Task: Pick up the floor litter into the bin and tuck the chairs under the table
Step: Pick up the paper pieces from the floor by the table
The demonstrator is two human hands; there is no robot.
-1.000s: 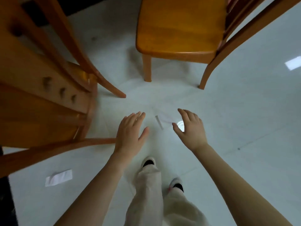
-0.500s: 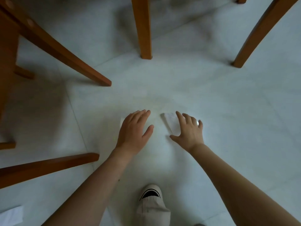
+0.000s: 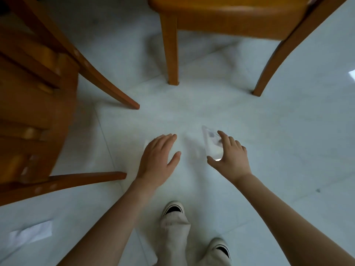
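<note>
My right hand (image 3: pixel 230 158) pinches a small white paper scrap (image 3: pixel 211 144) between thumb and fingers, and the scrap stands tilted off the pale tiled floor. My left hand (image 3: pixel 157 160) hovers palm down with straight fingers, and a white corner of another paper (image 3: pixel 145 147) peeks out from under its left side. A third white paper strip (image 3: pixel 31 234) lies flat on the floor at the lower left. One wooden chair (image 3: pixel 38 96) stands at the left and a second wooden chair (image 3: pixel 230 14) at the top, both blurred.
The left chair's legs (image 3: pixel 115 95) reach close to my left hand, one lying low along the floor (image 3: pixel 86 178). The far chair's legs (image 3: pixel 171 54) stand just beyond my hands. My two white shoes (image 3: pixel 173 209) are below on the white tiled floor (image 3: pixel 288 150).
My right hand has closed on the paper scrap and lifted it off the floor. The view has pulled back and up, bringing the chair seat and both shoes into sight.
</note>
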